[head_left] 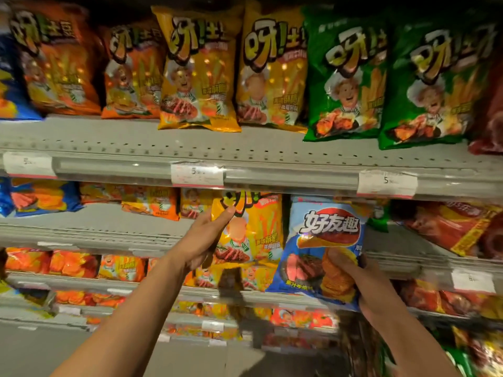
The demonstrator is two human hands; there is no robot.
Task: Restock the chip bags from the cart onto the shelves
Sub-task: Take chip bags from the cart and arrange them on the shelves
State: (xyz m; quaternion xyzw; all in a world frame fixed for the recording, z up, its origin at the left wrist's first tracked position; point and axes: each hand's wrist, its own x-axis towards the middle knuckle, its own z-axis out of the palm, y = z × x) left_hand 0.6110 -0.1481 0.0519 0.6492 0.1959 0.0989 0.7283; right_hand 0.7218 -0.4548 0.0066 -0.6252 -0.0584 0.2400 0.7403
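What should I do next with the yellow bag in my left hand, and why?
Probably lift the yellow bag to the top shelf and stand it by the matching yellow bags. Your left hand grips it just under that shelf, while your right hand holds a blue bag.
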